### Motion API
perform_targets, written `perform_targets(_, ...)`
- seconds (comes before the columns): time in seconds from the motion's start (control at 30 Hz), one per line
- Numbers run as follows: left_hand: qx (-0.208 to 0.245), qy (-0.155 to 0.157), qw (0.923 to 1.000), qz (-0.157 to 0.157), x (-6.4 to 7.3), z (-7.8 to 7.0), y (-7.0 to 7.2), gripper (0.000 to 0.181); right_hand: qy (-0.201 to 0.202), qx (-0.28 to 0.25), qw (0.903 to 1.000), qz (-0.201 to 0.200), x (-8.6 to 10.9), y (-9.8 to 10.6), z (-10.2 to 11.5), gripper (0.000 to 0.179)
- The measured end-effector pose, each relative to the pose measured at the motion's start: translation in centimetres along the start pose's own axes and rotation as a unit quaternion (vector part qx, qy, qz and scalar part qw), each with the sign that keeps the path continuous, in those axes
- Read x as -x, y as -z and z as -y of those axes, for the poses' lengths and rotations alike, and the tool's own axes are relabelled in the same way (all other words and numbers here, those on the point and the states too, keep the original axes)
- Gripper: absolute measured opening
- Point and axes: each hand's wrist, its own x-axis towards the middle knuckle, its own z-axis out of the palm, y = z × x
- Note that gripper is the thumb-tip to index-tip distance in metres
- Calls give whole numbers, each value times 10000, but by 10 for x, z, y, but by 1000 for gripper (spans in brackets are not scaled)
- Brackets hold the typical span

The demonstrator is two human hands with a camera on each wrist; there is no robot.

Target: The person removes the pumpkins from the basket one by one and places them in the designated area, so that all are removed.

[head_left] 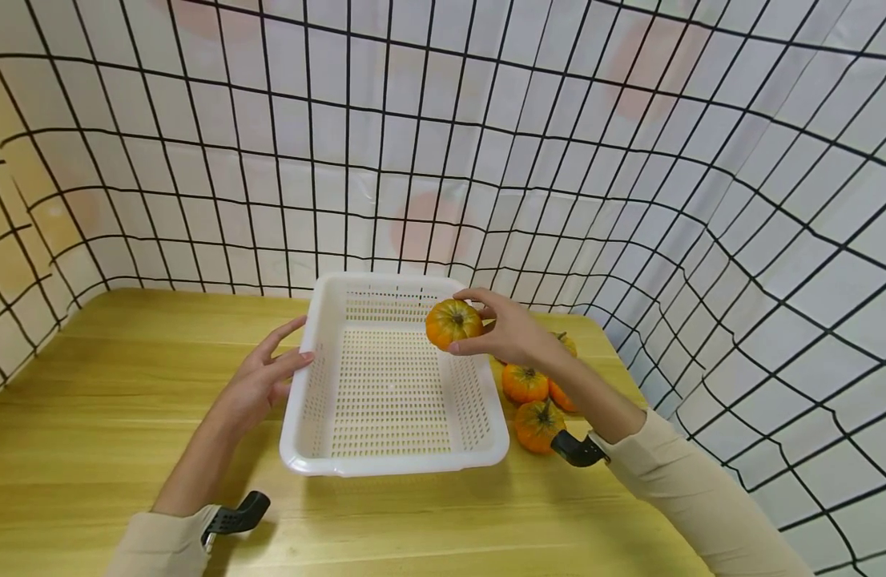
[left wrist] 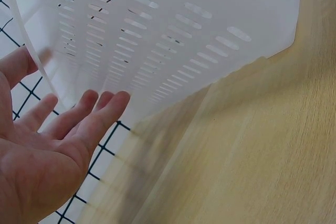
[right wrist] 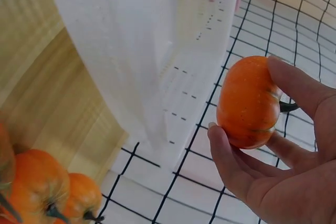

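A small orange pumpkin (head_left: 453, 324) is pinched between the thumb and fingers of my right hand (head_left: 506, 327), above the right side of a white plastic basket (head_left: 392, 465). In the right wrist view the pumpkin (right wrist: 249, 102) shows its dark stem turned toward the palm. My left hand (head_left: 259, 383) holds the basket's left rim. In the left wrist view, the thumb of that hand (left wrist: 58, 150) laps over the rim and the fingers lie along the slotted outer wall (left wrist: 157, 40). Inside the basket, the perforated bottom (head_left: 391, 393) shows bare.
Several more pumpkins (head_left: 539, 426) lie on the wooden table (head_left: 126, 401) just right of the basket, partly hidden under my right forearm. A black wire grid (head_left: 385, 168) before a pale sheet stands along the back and right of the table.
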Motion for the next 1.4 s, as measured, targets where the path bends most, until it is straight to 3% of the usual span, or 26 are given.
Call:
perform_targets(0.47, -10, 36, 10000, -43, 1, 0, 1, 68, -66, -120, 9999, -59, 19, 7, -39, 82)
perform_targets(0.8, 118, -35, 9999, 66, 0, 2, 1, 68, -154, 69, 9998, -86, 38, 13, -64, 83)
perform_targets(1.4, 17, -104, 9999, -4, -1, 2, 0, 68, -404, -308, 9987, 8, 74, 27, -116, 82)
